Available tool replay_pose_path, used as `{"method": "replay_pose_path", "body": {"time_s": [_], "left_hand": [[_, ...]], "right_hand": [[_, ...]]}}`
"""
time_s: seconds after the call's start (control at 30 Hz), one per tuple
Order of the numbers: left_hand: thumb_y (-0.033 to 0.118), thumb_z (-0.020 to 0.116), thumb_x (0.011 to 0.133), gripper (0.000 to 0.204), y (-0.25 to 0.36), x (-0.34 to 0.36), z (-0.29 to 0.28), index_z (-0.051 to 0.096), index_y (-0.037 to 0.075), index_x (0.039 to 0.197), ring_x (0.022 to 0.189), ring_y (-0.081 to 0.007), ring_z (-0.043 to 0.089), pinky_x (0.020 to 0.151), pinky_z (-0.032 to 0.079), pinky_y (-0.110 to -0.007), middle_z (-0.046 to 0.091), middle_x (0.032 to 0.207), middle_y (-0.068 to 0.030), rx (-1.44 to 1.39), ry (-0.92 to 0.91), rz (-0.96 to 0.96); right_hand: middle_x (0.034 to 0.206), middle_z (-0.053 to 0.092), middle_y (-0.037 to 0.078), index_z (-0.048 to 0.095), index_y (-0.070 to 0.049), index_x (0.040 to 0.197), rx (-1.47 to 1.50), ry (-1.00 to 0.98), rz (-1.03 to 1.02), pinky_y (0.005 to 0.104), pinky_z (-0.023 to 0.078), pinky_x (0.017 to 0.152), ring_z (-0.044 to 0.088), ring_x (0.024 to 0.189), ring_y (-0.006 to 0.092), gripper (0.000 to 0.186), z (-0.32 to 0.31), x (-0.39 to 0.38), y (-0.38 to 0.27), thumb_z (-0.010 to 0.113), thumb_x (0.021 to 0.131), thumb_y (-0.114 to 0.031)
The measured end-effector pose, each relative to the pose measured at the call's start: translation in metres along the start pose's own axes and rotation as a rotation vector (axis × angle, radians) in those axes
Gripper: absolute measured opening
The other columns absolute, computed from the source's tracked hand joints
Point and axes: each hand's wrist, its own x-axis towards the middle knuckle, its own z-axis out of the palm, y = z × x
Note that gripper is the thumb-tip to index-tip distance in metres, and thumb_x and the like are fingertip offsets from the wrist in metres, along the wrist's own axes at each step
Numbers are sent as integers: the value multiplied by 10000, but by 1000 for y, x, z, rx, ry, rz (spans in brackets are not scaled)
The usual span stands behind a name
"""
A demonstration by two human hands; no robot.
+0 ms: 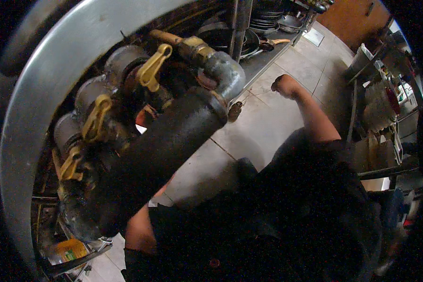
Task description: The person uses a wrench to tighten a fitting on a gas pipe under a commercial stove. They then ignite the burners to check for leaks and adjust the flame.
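Note:
My right hand [286, 87] is closed, held out over the tiled floor at the right. A thin strand [261, 93] runs from its fingers toward a small dark brown lump [235, 112], whose kind I cannot make out. That lump sits beside the lower end of a grey pipe elbow [230, 75]. My left forearm [141, 230] rises behind a thick black pipe [164, 150], which hides most of the hand. A reddish patch [147, 115] shows between the pipe and the valves; whether it is part of my left hand is unclear.
Brass valves with yellow lever handles [96, 117] line the pipework under a curved metal edge [37, 70]. Dark pans [263, 23] are stacked on a low shelf at the back. Shelving with containers [380, 108] stands at the right. A yellow-labelled container [70, 250] is at lower left.

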Motion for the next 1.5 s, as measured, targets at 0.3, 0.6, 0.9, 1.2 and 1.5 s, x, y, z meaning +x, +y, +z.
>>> {"method": "replay_pose_path", "body": {"time_s": [0.3, 0.6, 0.9, 1.2, 1.5], "left_hand": [[299, 602, 870, 271, 10, -18, -17, 627, 40, 793, 691, -182, 568, 651, 447, -318, 598, 693, -74, -96, -24, -338], [302, 643, 842, 275, -18, -6, -9, 634, 34, 780, 690, -205, 577, 652, 454, -336, 610, 707, -92, -39, 12, -160], [299, 627, 857, 286, -14, -4, -10, 623, 25, 776, 625, -182, 564, 600, 448, -323, 603, 675, -78, -6, 2, -241], [267, 604, 879, 266, -8, 1, -9, 602, 41, 739, 559, -111, 524, 520, 421, -282, 555, 597, -7, -184, -73, -402], [281, 592, 884, 283, -26, 0, -5, 595, 43, 732, 558, -109, 518, 521, 418, -286, 553, 593, -12, -158, -115, -288]], "right_hand": [[806, 630, 132, 632, -88, 871, 128, -83, 43, 411, 479, 622, 608, 740, 333, 228, -26, 10, -10, 617, 643, -77], [745, 620, 132, 639, -53, 844, 230, -104, 152, 391, 465, 532, 592, 601, 291, 169, -40, -1, -20, 600, 711, -150], [747, 628, 123, 651, -67, 822, 476, -22, 237, 384, 457, 518, 580, 564, 256, 164, -11, 5, -3, 591, 718, -179], [848, 635, 121, 646, -95, 926, 380, -105, 158, 403, 482, 628, 614, 741, 309, 246, -6, 9, -1, 565, 706, -171], [810, 635, 134, 649, -91, 894, 245, -257, 136, 396, 478, 619, 614, 734, 312, 261, -14, 16, -13, 615, 640, -139]]}}
